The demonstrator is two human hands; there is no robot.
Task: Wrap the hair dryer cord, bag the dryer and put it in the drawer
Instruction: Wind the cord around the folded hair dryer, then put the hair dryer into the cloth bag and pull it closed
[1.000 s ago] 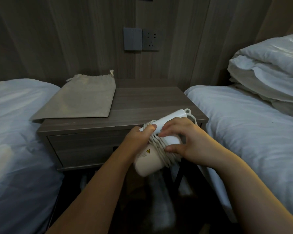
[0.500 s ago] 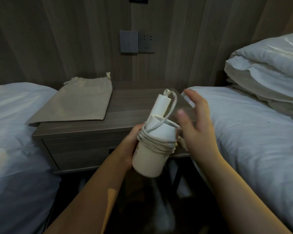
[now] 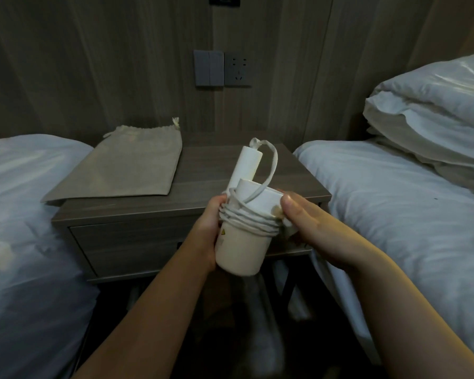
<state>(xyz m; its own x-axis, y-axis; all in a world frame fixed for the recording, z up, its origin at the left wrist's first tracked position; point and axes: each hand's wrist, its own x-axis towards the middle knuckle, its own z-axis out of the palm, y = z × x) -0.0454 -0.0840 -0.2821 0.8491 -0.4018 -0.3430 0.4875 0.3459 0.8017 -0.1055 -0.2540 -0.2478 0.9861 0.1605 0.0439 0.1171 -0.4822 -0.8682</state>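
Note:
The white hair dryer (image 3: pixel 242 244) is held upright in front of the nightstand, its folded handle (image 3: pixel 246 165) pointing away from me. Its cord (image 3: pixel 248 220) is wound several times around the barrel, with one loop arching up to the handle's end. My left hand (image 3: pixel 207 228) grips the barrel from the left. My right hand (image 3: pixel 308 225) touches the barrel's right side at the coils, thumb on the top rim. A flat beige drawstring bag (image 3: pixel 126 168) lies on the nightstand's left half. The drawer (image 3: pixel 129 247) in the nightstand front is closed.
The wooden nightstand (image 3: pixel 203 165) stands between two white beds, one bed (image 3: pixel 25 228) on the left and another bed (image 3: pixel 400 214) on the right with stacked pillows (image 3: pixel 433 116). A switch and socket plate (image 3: pixel 222 68) is on the wall panel behind.
The dryer went from lying sideways to upright. My right hand let go and opened half a second ago, and is now back on the barrel's right side at the coils.

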